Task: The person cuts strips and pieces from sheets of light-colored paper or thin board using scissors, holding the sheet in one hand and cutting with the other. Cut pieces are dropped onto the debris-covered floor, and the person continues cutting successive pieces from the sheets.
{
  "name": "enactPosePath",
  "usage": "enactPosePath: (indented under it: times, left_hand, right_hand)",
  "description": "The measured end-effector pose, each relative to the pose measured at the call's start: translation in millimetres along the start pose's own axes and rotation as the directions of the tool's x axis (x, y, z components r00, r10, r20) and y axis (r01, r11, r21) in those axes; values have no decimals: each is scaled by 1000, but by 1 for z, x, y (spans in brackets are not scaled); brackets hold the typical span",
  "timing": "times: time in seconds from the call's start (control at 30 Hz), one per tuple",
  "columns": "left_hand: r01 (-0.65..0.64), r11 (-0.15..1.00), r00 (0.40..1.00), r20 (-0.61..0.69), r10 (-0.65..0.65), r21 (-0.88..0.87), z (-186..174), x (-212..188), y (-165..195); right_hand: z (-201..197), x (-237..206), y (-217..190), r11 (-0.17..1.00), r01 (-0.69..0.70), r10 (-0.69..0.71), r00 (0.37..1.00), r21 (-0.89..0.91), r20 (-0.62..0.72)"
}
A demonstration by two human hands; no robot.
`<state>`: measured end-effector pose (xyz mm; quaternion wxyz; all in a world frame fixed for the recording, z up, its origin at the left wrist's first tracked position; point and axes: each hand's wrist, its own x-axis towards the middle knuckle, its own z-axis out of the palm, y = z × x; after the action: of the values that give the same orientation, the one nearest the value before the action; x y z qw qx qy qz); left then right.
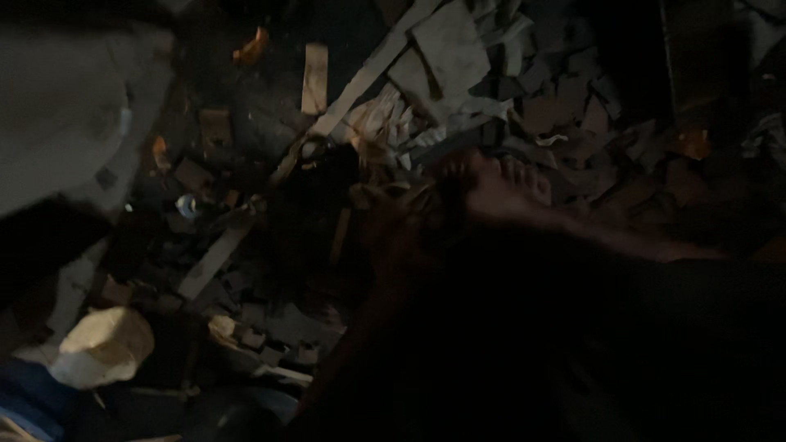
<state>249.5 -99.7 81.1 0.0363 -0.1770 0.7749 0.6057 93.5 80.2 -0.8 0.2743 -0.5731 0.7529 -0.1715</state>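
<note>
Your right hand (pixel 491 192) rests on the scrap pile (pixel 458 74), just right of the long wood strip (pixel 360 82); grip indiscernible in dim light. Left hand unseen.

Dim light; floor (pixel 270 106) strewn w/ wood scraps (pixel 314 78); pale offcuts (pixel 446 45).

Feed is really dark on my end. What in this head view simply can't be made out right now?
- Hand, head view: dim and blurred; which hand it is, and whether it grips anything, cannot be told.
- Other hand: not seen; the lower right is in deep shadow.
- Wood scraps: small pieces merge in the dark.
- Long wooden strip: its lower end fades into shadow.
- Pale lump: its kind cannot be told.
- Blue thing: cut by the left edge.
</note>
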Motion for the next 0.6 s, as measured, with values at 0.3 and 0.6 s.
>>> enactPosePath:
  times: [0.3, 0.6]
  left_hand:
    - [112, 868, 993, -79, -85, 485, -28, 2, 7]
    - [194, 280, 966, -133, -221, 940, -43, 47, 20]
  right_hand:
    - [-25, 38, -55, 790, 5, 175, 957, 613, -233]
    - [-20, 67, -55, 607, 98, 392, 826, 789, -404]
